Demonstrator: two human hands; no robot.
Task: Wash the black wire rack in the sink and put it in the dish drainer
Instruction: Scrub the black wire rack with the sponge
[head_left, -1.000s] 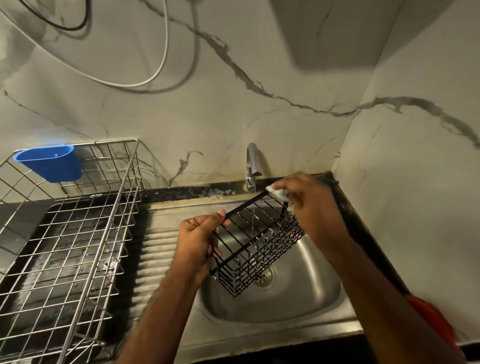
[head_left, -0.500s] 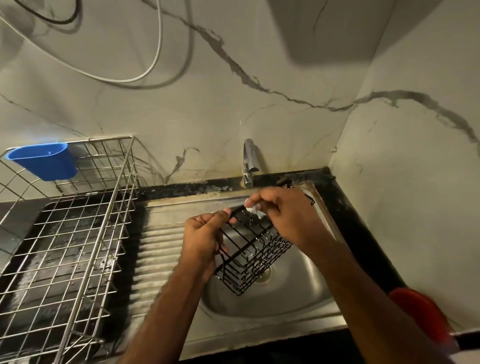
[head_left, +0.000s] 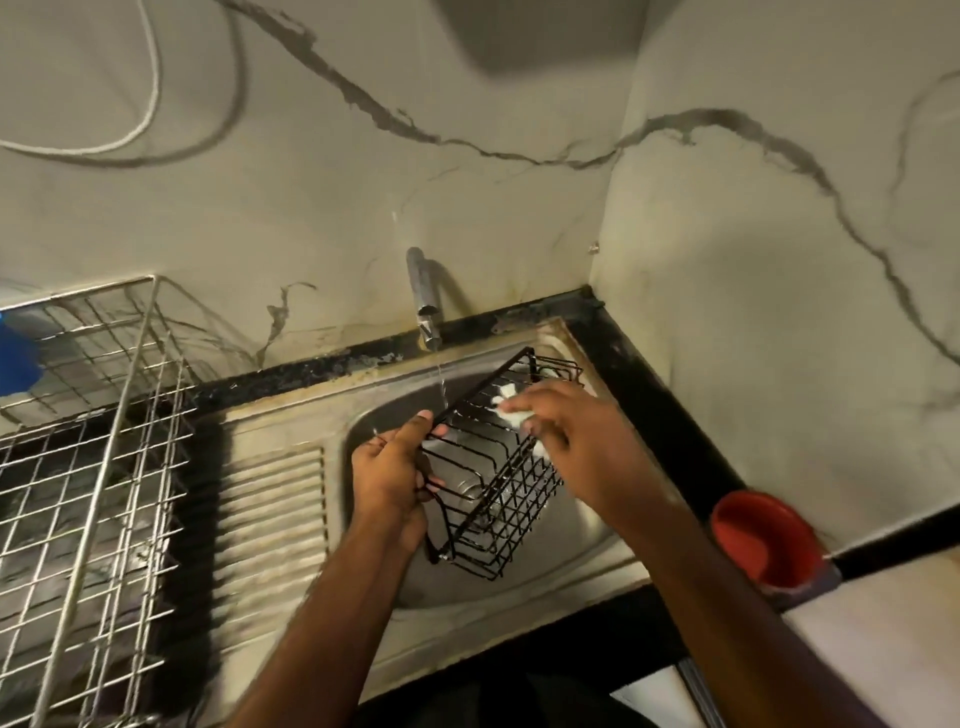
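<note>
The black wire rack (head_left: 498, 467) hangs tilted over the sink (head_left: 597, 525) bowl, clear of the steel, right under the tap (head_left: 425, 301). We see a thin stream of water falling from the spout onto its far rim. Our left hand (head_left: 392, 478) grips the rack's near-left corner, thumb over the top wire. Our right hand (head_left: 566, 431) pinches a small white soapy pad (head_left: 511, 408), fingers curled round it, pressed to the rack's far-right side.

Half a second ago the right hand was working the top rim nearer the left thumb; a second ago it was out at the far corner. Now it sits back out along the right side, and the rack has swung a little further right. We read that as scrubbing strokes back and forth, so washing is underway, with rinsing to come. The dish drainer (head_left: 104, 467), on the left, has yet to receive it.

We find no brand, label or writing readable anywhere.
</note>
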